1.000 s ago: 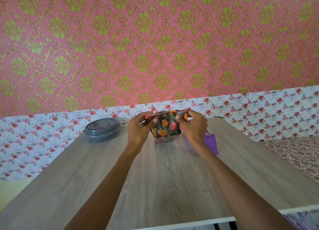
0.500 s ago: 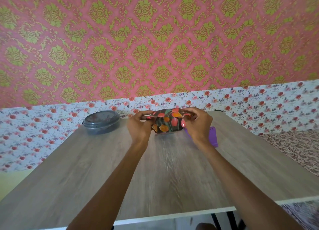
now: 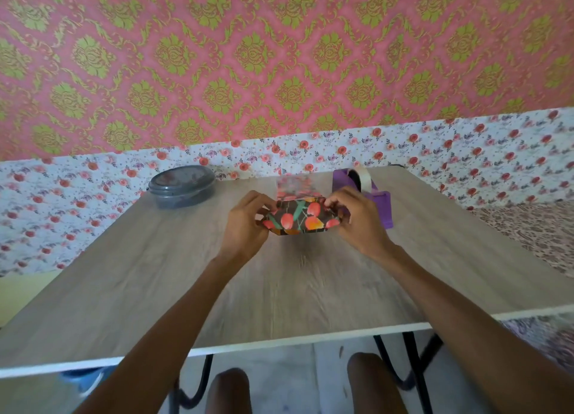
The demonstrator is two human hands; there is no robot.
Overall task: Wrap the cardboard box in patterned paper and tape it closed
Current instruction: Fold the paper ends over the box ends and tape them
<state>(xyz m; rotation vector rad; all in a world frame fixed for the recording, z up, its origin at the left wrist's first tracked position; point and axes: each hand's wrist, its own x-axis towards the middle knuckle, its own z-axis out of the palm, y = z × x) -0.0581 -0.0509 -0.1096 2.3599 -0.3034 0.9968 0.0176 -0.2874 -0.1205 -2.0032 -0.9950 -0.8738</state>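
A small box wrapped in dark paper with red and orange flowers (image 3: 299,219) is held just above the wooden table (image 3: 279,289), tilted toward me. My left hand (image 3: 247,224) grips its left end with curled fingers. My right hand (image 3: 354,216) grips its right end the same way. A strip of clear tape (image 3: 293,187) stands up from the box's top edge, blurred. The purple tape dispenser (image 3: 372,198) with its roll sits just behind my right hand.
A grey lidded round container (image 3: 183,185) stands at the table's back left. The table's far edge meets a flowered wall. A patterned surface (image 3: 534,230) lies to the right. My knees and the black table legs (image 3: 413,367) show below the near edge.
The box has been turned so a long patterned face tips toward me, and the clear tape strip now stands above it. The camera has tilted down and my hands sit nearer.
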